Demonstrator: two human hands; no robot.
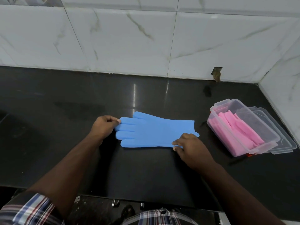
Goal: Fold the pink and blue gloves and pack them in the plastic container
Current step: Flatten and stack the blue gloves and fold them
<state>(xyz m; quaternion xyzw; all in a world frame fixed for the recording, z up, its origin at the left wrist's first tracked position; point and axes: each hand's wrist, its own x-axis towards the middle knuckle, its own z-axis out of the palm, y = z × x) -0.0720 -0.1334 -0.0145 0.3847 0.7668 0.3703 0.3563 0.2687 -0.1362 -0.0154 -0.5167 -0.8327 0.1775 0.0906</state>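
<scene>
A blue glove [154, 130] lies flat on the black countertop [65, 143], fingers pointing left and cuff to the right. My left hand [103, 127] pinches the glove's fingertips at its left end. My right hand [190, 146] pinches the near corner of the cuff. To the right stands a clear plastic container [220, 130] with folded pink gloves [240, 129] inside it.
The container's clear lid [282, 143] lies under and beside it on the right. A white marble-tiled wall [146, 46] runs along the back and right side of the counter. The counter's front edge is near my body.
</scene>
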